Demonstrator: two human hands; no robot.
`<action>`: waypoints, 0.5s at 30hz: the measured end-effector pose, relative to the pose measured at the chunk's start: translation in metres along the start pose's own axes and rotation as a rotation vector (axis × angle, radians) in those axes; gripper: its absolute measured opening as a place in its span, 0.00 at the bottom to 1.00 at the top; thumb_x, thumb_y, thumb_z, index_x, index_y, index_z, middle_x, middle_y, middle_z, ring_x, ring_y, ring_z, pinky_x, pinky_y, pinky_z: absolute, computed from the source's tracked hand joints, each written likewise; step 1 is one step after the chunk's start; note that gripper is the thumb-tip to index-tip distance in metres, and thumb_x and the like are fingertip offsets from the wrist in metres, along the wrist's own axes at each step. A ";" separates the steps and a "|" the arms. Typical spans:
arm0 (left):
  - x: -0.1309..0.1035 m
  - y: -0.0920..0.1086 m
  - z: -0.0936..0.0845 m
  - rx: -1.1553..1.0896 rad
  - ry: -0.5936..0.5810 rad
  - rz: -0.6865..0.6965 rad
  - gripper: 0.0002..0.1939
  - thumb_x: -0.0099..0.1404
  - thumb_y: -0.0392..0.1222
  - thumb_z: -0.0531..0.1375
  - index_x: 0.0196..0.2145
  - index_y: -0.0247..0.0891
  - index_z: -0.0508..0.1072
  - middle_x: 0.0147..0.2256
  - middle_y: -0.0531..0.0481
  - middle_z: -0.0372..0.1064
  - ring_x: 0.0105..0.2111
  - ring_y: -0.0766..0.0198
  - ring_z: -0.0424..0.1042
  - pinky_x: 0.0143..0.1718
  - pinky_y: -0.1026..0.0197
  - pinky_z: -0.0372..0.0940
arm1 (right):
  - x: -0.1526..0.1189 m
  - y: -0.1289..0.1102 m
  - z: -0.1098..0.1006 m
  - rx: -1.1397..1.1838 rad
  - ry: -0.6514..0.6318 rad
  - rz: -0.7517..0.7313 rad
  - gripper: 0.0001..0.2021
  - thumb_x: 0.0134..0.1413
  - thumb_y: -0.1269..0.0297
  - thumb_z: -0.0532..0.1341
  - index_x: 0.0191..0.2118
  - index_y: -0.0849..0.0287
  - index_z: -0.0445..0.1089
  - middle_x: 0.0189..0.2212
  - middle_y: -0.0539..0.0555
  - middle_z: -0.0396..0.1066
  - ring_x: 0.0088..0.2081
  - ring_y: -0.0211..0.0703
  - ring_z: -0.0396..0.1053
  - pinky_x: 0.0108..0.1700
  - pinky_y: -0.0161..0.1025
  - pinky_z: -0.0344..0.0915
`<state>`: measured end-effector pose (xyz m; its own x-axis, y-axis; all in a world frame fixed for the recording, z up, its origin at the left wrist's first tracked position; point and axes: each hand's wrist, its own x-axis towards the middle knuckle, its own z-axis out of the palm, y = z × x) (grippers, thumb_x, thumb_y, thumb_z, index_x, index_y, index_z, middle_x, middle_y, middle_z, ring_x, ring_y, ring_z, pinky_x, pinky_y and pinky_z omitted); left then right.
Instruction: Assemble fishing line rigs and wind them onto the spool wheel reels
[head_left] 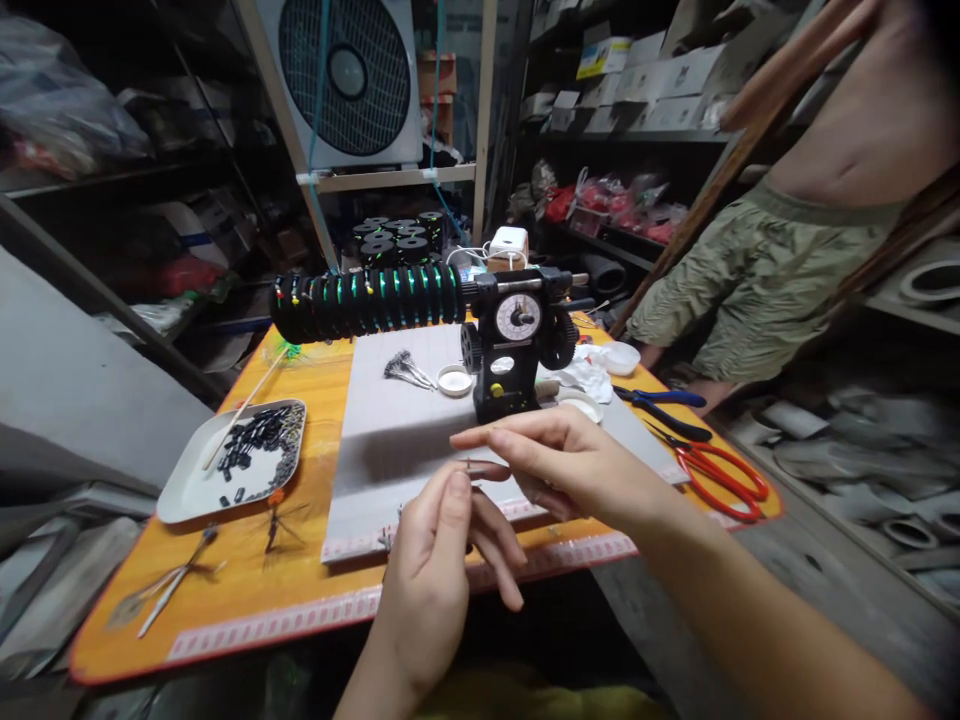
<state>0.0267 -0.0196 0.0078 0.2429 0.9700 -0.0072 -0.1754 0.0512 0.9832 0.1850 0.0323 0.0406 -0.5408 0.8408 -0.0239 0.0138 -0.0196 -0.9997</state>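
Note:
My left hand [442, 545] is raised over the front of the table, thumb and index finger pinched on a tiny thin piece too small to name. Just above it, my right hand [559, 455] reaches in from the right, its thumb pressed near its index finger. Whatever its fingertips hold, if anything, is hidden. Beyond both hands stands a black geared machine [506, 365] with a white dial. A horizontal row of black rings [367, 300], with green and coloured strands between them, extends left from it. Beneath lies a grey board [367, 450].
A white tray [176, 490] holds small black parts and a stick. Red-handled scissors [724, 480] and pliers [667, 405] lie right. A bundle of thin wire-like pieces [409, 370] lies near a white lid [454, 380]. Behind are a fan [345, 75], shelves and a person [780, 260].

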 end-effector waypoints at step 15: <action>-0.001 -0.015 0.006 -0.120 0.044 0.002 0.22 0.69 0.56 0.55 0.27 0.35 0.68 0.13 0.57 0.62 0.10 0.75 0.52 0.11 0.71 0.45 | 0.031 0.000 0.008 0.579 -0.137 0.161 0.20 0.61 0.52 0.58 0.22 0.59 0.59 0.12 0.45 0.62 0.09 0.30 0.56 0.08 0.24 0.47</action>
<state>0.0347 -0.0225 -0.0056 0.2010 0.9795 -0.0155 -0.2899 0.0746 0.9542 0.1610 0.0541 0.0394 -0.6732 0.7268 -0.1358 -0.3340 -0.4628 -0.8211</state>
